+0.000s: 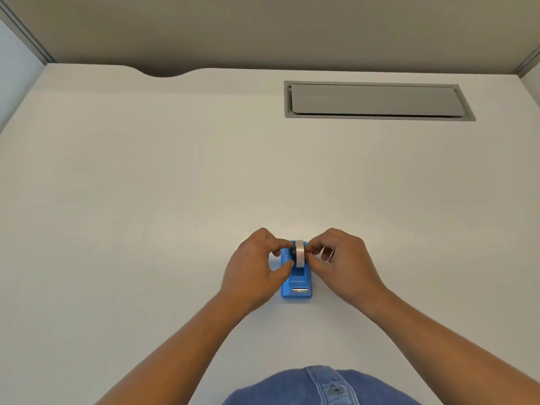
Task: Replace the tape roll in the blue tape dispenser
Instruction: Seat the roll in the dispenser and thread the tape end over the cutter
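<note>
One tape roll (300, 254), one dispenser (298, 283), two hands (254, 268) pinching

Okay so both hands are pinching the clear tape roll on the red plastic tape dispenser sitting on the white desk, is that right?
Not quite: the plastic tape dispenser is blue, not red, as the head view shows. Otherwise yes: the left hand and right hand pinch the clear tape roll from either side, on the white desk.

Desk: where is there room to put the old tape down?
Bare desk lies left of the left hand, right of the right hand, and between the hands and the grey hatch. Only around the blue dispenser is crowded.
</note>
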Demonstrator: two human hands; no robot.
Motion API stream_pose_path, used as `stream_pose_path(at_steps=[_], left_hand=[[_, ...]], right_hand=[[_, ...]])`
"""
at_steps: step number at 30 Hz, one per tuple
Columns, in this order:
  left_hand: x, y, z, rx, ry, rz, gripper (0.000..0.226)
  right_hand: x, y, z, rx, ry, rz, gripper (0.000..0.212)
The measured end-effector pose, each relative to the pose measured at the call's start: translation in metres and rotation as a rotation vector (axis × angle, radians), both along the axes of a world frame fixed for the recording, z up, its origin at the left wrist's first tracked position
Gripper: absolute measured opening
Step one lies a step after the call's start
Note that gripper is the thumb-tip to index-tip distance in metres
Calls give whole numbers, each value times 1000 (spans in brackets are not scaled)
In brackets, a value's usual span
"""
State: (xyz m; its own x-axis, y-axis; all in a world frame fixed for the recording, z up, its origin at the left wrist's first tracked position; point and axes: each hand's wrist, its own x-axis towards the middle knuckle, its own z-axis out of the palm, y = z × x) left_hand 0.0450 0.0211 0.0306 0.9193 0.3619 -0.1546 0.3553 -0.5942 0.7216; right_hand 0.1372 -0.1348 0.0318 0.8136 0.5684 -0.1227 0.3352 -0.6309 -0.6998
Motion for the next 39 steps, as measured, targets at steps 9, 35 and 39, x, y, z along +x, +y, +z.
stream_pose_path(at_steps=[9, 35, 39], left_hand=[[4, -4, 6, 104, 10, -54, 29], [7, -10, 5, 154, 50, -27, 20], [8, -10, 3, 109, 13, 7, 16]], right_hand=[[-2, -6, 2, -35, 38, 18, 13], [2, -6, 1, 28, -3, 62, 18], [2, -7, 0, 46, 3, 52, 20]])
